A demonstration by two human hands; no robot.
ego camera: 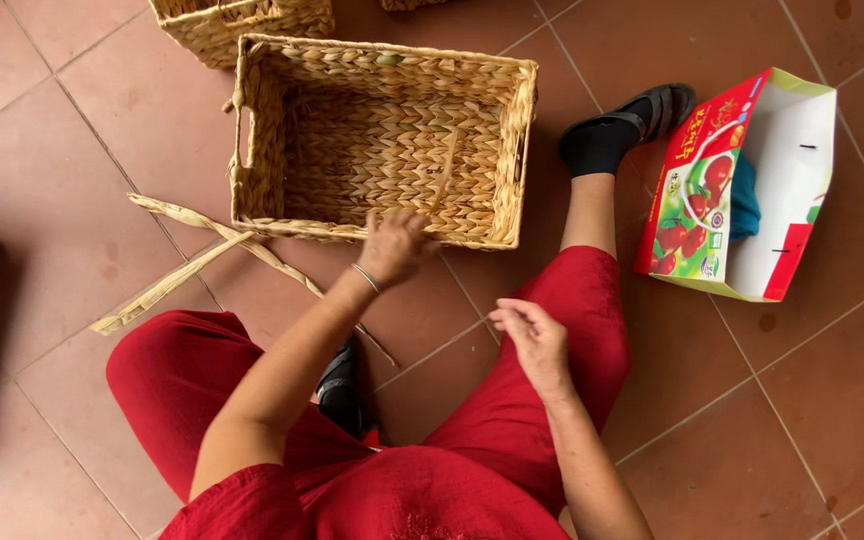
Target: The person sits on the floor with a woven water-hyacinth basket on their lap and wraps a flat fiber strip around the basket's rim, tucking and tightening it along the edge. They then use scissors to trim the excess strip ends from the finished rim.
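Gripping the woven basket point(382, 140) rim, the left hand point(392, 247) hides its fingertips; the right hand point(532, 335) seems loosely curled, empty.

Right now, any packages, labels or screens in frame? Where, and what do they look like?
Cardboard box: on the tiled floor at right, beside the sandalled foot, lying open; rectangular, red and green outside with a fruit picture, white inside, something blue-green tucked in it.
Printed panel on that box: faces left; red fruit on green and red.
No screens or signs in view.
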